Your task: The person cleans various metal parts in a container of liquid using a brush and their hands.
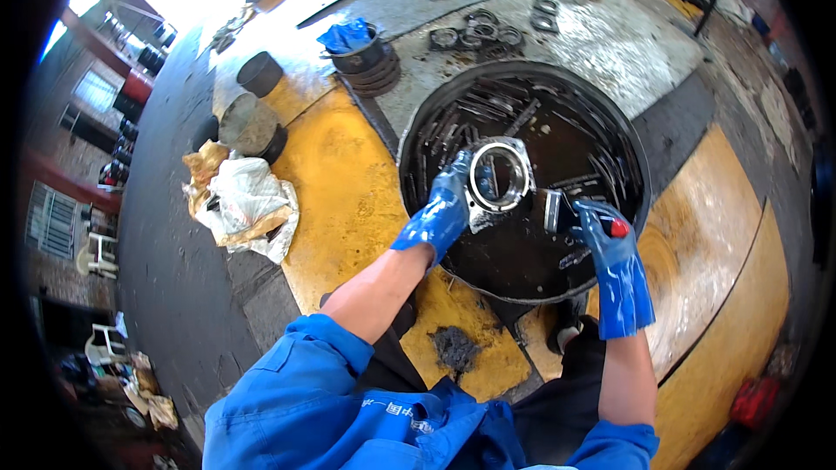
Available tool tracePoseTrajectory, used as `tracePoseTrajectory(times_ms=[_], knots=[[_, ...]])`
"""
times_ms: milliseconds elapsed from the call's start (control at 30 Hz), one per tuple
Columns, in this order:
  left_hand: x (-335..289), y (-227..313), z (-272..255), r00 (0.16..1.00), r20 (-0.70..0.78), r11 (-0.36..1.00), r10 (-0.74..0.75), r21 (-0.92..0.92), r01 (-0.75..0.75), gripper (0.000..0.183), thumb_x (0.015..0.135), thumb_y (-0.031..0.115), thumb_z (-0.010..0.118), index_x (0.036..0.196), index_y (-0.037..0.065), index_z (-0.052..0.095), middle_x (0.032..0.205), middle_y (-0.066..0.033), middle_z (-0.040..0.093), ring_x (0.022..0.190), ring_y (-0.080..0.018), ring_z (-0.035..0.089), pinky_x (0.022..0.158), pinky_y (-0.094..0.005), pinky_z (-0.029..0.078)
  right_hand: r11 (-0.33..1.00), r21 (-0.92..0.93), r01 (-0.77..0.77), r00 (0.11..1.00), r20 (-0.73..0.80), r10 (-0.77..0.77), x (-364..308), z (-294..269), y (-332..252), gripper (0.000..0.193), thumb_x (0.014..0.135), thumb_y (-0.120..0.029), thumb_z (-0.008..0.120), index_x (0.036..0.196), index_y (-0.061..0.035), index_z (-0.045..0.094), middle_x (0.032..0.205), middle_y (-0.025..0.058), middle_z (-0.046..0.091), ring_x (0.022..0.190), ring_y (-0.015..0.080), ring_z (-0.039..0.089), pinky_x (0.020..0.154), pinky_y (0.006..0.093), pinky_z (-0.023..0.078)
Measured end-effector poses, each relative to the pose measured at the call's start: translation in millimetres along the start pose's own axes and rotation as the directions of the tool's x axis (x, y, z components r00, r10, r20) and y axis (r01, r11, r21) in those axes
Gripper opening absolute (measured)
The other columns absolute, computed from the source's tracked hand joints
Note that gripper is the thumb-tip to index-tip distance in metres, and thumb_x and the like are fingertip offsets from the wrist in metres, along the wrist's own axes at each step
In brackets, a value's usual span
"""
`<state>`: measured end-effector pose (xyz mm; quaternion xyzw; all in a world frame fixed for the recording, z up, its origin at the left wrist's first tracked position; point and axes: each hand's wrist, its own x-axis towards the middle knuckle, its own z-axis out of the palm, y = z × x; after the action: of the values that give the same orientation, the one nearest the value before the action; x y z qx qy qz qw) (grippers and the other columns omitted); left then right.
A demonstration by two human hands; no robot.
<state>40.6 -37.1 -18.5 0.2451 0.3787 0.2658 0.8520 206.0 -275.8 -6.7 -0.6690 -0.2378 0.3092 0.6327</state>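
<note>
Fingers of the left hand (442, 204), in a wet blue rubber glove, curl around the left edge of a silvery metal housing with a round central opening (526, 175). This housing is tilted over a wide, round black basin (645, 175) containing dark liquid and long, thin dark strips (488, 106). The right hand (607, 230), gloved alike, is closed around a flat brush with a red handle end (552, 211); its head is just beside the housing's right edge. Left of the basin lies a yellow, stained floor panel (326, 182), with a crumpled white plastic bag (252, 196) at its far-left side.
</note>
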Motion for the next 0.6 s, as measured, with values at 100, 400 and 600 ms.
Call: tracePoseTrajectory(times_ms=[100,400,600], knots=[[-6,-2,6,0.992,0.016,0.987,0.126,0.098,-0.127,0.029,0.104,0.029,0.059,0.117,0.006,0.07,0.103,-0.0069,0.073,0.082,-0.0173,0.069,0.073,-0.0337,0.058,0.996,-0.084,-0.024,0.999,0.045,0.027,0,1,10,0.021,0.098,-0.01,0.067,0.116,-0.0019,0.07,0.101,0.005,0.072,0.084,0.0103,0.066,0.075,0.0253,0.057],[-1,-10,-22,0.999,0.015,0.962,0.04,0.269,-0.043,0.029,0.104,0.031,0.059,0.11,0.006,0.07,0.092,-0.0037,0.071,0.077,-0.014,0.066,0.067,-0.0313,0.055,0.981,-0.169,0.1,0.995,0.023,-0.097,5,-5,13,0.02,0.097,-0.01,0.067,0.114,-0.0004,0.071,0.104,0.0063,0.071,0.089,0.0115,0.067,0.08,0.0264,0.055],[-20,-11,-24,0.962,0.265,0.943,0.071,0.296,-0.151,0.028,0.104,0.03,0.059,0.112,0.006,0.07,0.095,-0.0028,0.071,0.081,-0.0127,0.065,0.071,-0.0302,0.054,0.98,-0.149,0.132,0.989,-0.048,-0.14,6,-16,16,0.019,0.096,-0.008,0.067,0.113,-0.0007,0.072,0.106,0.0067,0.072,0.092,0.0132,0.067,0.084,0.0282,0.055]])
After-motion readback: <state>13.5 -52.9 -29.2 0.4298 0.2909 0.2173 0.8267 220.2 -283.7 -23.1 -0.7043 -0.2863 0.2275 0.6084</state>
